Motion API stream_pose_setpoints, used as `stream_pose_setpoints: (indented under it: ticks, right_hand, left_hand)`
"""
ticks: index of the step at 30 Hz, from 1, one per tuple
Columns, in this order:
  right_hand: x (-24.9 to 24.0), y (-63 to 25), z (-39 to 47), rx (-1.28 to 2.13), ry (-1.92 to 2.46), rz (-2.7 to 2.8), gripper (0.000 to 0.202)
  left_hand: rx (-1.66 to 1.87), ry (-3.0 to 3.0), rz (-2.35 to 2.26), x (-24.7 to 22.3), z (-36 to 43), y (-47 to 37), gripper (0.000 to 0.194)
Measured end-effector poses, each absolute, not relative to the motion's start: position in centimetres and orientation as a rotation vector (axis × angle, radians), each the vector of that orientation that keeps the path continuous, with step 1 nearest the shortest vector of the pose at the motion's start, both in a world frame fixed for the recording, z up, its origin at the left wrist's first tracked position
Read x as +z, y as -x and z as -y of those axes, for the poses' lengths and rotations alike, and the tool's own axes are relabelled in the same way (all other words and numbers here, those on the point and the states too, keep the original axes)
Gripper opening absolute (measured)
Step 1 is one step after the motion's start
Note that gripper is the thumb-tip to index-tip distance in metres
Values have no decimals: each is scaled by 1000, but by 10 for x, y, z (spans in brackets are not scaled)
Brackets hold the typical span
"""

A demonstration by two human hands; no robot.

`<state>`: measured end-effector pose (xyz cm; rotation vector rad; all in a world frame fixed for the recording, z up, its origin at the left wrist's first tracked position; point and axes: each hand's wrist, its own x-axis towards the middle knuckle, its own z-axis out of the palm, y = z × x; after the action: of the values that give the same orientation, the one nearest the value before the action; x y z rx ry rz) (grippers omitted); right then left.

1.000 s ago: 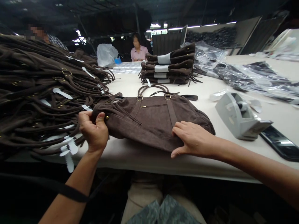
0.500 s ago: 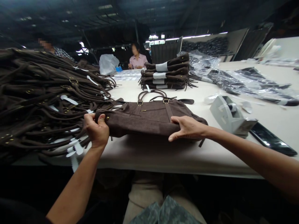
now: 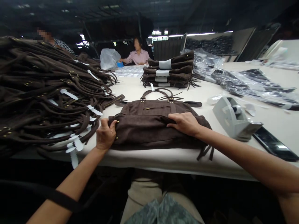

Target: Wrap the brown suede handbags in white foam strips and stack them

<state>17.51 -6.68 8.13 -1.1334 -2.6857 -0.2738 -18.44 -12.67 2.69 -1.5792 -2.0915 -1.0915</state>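
A dark brown bag point(image 3: 149, 132) lies on the pale table in front of me, its looped handles pointing away and a white tag around one of them. My left hand point(image 3: 106, 133) pinches the bag's left corner beside small brass studs. Toward the right, my right hand point(image 3: 183, 123) grips the folded upper edge, thumb and fingers closed on the fabric. Dark tassels hang from the bag's right end over the near part of the table.
Brown bags with white tags form a large heap point(image 3: 46, 93) at left. Behind the bag is a banded stack point(image 3: 168, 73). At right are a grey tape dispenser point(image 3: 233, 119), a black phone-like device point(image 3: 275, 144) and plastic-wrapped items point(image 3: 254, 84). Two people are beyond the table.
The bag's near side has come down and shows more of its surface. My left hand has moved right and slightly lower. The right hand's fingers have closed on the edge.
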Motion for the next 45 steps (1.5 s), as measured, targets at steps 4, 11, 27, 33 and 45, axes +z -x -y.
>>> stream_pose_setpoints:
  ticks: [4, 11, 27, 33, 45]
  right_hand:
    - [59, -181, 69, -536, 855, 2560, 27]
    - [57, -185, 80, -697, 638, 2470, 31]
    - [70, -249, 77, -291, 1035, 2599, 9]
    - [35, -246, 109, -585, 887, 2399, 17]
    - [26, -247, 159, -555, 1010, 2587, 54]
  left_hand:
    - [-893, 1576, 2105, 34, 136, 187, 39]
    - [-875, 1893, 1521, 90, 164, 141, 64]
    - [-402, 2277, 759, 75, 111, 153, 14]
    - [-401, 2264, 673, 36, 108, 170, 24]
    - [-149, 2573, 818, 49, 132, 189, 64]
